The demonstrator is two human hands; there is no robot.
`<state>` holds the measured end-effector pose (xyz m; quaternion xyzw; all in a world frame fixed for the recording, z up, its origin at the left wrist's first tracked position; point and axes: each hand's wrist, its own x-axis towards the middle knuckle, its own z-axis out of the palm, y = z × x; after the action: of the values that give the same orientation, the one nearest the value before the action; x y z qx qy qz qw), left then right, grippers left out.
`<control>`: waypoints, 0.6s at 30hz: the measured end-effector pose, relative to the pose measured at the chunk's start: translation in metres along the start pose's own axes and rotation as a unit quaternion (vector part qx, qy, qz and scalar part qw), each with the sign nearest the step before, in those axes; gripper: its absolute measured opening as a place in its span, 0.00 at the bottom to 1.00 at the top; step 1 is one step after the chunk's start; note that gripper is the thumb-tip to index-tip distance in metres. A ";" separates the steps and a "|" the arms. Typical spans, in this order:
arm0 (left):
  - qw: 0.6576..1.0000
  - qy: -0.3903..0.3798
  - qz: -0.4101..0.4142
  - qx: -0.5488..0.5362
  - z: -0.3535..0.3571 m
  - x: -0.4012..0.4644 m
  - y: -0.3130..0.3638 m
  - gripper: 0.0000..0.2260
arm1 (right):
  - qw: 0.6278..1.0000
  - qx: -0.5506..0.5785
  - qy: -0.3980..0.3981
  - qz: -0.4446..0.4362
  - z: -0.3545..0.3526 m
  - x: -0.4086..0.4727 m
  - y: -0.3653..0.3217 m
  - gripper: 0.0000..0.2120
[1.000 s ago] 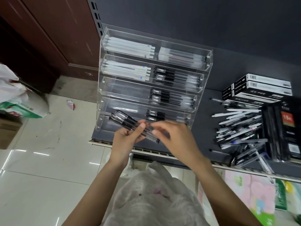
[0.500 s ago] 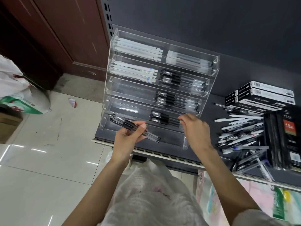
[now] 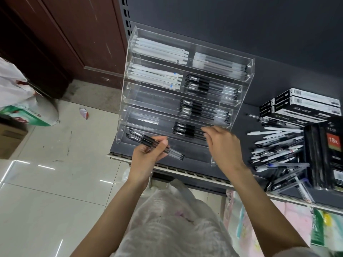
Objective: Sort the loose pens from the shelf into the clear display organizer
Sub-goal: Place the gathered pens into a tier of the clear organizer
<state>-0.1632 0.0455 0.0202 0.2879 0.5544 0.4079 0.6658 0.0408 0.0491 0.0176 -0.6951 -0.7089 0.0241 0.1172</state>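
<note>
Nearest the camera, a pale crumpled plastic bag lies below the two forearms. The left hand grips a bundle of black-grip pens, thumb over the barrels, the bundle lying aslant across the front of the clear display organizer's lowest tier. The right hand reaches over the front right of the organizer, fingers loosely curled with the tips at the black pens in the second tier from the bottom; whether it pinches a pen there cannot be told. The two hands are apart.

The organizer stands on the dark shelf, at its left end, its stepped tiers rising toward the back panel. The three middle tiers hold black pens in their right compartments. The second tier from the top also holds white pens in its left compartment. The top tier holds white pens on the left and clear-barrelled pens on the right.

To the right, well apart from the organizer, the loose pens lie in a mixed heap, white and clear barrels crossing one another. Beside the heap stand dark packs, one with a red label, and behind them lie stacked black-and-white boxes.

To the left, beyond the shelf edge, lies the tiled floor and a brown wooden door.
</note>
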 end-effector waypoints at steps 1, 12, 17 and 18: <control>1.000 -0.003 0.002 0.000 0.002 0.000 0.000 0.04 | 0.997 0.080 -0.011 0.002 -0.007 -0.003 -0.011 0.09; 0.998 -0.055 0.007 -0.011 0.017 -0.003 -0.003 0.07 | 0.921 0.368 -0.104 0.076 -0.015 -0.020 -0.045 0.06; 0.999 -0.037 0.020 0.008 0.012 0.001 0.000 0.07 | 0.982 0.160 0.030 0.092 -0.012 -0.009 -0.007 0.04; 0.999 -0.030 0.017 0.004 0.010 0.002 0.001 0.07 | 0.990 0.108 0.051 0.078 -0.010 -0.006 0.000 0.04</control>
<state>-0.1539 0.0481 0.0219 0.3126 0.5308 0.4080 0.6738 0.0430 0.0420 0.0262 -0.7320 -0.6387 0.0739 0.2254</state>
